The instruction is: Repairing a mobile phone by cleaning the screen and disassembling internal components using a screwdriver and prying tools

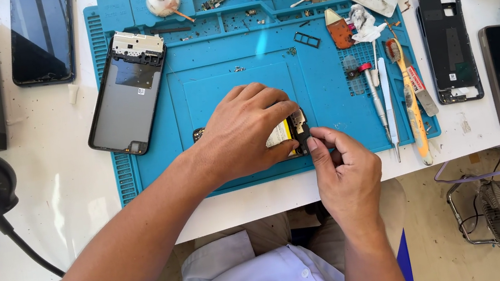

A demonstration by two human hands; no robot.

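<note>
The white table (72, 187) carries a blue repair mat (321, 83). At the mat's near edge the left hand (242, 132) presses flat over an opened phone (292, 133). The right hand (344, 172), just beside it, has its fingers (319, 140) pinched closed on the phone's dark end.

A bright blue repair mat (321, 83) lies on a white bench (75, 206), carrying a grey-and-black phone back cover (124, 96), an orange-handled brush (415, 116), a red-collared silver screwdriver (373, 92) and a yellow-and-black opened phone (292, 133).
</note>
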